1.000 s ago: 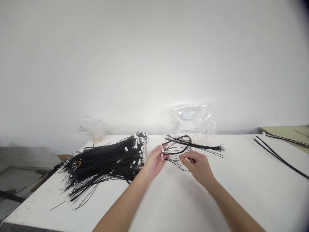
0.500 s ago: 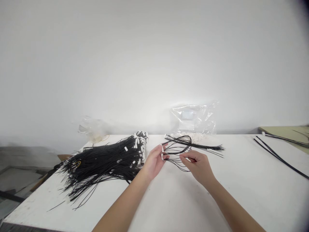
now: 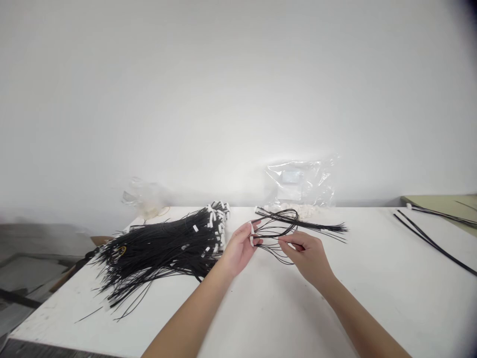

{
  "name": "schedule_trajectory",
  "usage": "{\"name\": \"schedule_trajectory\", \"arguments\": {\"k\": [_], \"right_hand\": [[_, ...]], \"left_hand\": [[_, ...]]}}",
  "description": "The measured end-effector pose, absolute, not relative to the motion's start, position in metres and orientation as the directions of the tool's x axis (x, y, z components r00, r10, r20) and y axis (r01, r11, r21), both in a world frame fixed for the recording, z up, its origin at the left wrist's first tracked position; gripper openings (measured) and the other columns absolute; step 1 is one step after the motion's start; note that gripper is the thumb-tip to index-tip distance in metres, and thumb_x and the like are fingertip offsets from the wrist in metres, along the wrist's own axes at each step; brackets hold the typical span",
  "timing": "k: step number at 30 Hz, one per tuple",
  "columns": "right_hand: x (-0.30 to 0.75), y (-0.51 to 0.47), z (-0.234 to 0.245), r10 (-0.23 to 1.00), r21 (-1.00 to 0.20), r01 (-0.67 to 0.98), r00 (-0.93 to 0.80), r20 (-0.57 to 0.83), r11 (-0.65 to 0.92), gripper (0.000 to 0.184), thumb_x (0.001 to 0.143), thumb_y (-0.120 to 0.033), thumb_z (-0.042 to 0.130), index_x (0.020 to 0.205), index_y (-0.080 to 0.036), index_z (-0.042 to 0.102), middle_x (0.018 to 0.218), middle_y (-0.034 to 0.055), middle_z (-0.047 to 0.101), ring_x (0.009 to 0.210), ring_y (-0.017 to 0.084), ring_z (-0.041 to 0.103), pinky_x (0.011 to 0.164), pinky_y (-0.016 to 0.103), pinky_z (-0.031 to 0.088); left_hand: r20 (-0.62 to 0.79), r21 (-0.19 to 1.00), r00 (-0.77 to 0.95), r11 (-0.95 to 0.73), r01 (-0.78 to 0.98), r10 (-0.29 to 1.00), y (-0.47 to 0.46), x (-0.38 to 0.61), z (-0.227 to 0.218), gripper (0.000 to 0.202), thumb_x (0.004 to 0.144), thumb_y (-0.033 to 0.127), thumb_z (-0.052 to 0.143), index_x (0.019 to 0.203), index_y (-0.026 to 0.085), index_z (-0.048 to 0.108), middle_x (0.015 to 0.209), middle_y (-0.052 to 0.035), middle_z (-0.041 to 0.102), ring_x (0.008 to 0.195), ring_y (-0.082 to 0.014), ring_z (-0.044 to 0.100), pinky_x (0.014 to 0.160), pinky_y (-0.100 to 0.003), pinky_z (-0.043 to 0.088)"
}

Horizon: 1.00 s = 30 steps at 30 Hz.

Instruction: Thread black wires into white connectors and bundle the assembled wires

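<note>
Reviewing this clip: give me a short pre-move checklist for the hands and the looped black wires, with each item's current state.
1. Left hand pinches the small white connector between fingertips: ok.
2. Right hand pinches a strand of the looped black wires: ok.
3. Which wire end goes into which connector slot: cannot tell, too small.
4. Looped wires kept apart from the big wire pile at the left: ok, a gap shows.
5. Clear bag of white connectors stands behind the hands, at the wall: ok.
6. White table under and in front of the hands bare of loose parts: ok.
</note>
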State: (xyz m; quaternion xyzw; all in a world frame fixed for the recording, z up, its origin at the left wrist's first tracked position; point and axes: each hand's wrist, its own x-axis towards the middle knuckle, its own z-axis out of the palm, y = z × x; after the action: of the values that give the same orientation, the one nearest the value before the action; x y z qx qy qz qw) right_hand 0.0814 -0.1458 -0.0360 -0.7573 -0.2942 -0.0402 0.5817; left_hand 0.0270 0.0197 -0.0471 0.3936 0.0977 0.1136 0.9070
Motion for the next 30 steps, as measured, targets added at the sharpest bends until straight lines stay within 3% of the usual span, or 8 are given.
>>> {"name": "schedule_trajectory", "arguments": {"k": [8,17,30], "right_hand": [[0.0819,-0.1483,-0.0369,0.453,-0.809,0.571,0.763,0.462,-0.136,0.017,0.075,-0.034,0.057,0.074,-0.021,0.069,0.052,-0.0008,0.041,0.048,0.009,0.036,0.044,0.022,0.030],[0.0829,-0.1511,-0.0340,0.482,-0.808,0.573,0.751,0.450,-0.138,0.020,0.078,-0.036,0.054,0.081,-0.022,0.068,0.058,-0.0002,0.044,0.051,0.010,0.039,0.049,0.023,0.034],[0.0850,-0.1489,-0.0387,0.478,-0.757,0.631,0.724,0.497,-0.169,0.023,0.080,-0.038,0.051,0.078,-0.022,0.066,0.057,0.0003,0.046,0.050,0.010,0.040,0.046,0.022,0.034]], "left_hand": [[-0.098,0.736,0.953,0.665,-0.126,0.288,0.0210,0.0284,-0.0492,0.025,0.072,0.029,0.061,0.091,0.013,0.063,0.099,-0.0071,0.057,0.058,-0.0038,0.043,0.069,-0.027,0.044],[-0.095,0.752,0.972,0.655,-0.072,0.216,0.0197,0.0272,-0.0504,0.028,0.074,0.031,0.059,0.092,0.010,0.064,0.081,-0.0054,0.054,0.061,-0.0062,0.045,0.071,-0.029,0.043],[-0.088,0.757,0.984,0.652,-0.034,0.153,0.0163,0.0256,-0.0480,0.028,0.076,0.032,0.056,0.094,0.011,0.063,0.078,-0.0041,0.052,0.065,-0.0066,0.046,0.067,-0.025,0.041]]}}
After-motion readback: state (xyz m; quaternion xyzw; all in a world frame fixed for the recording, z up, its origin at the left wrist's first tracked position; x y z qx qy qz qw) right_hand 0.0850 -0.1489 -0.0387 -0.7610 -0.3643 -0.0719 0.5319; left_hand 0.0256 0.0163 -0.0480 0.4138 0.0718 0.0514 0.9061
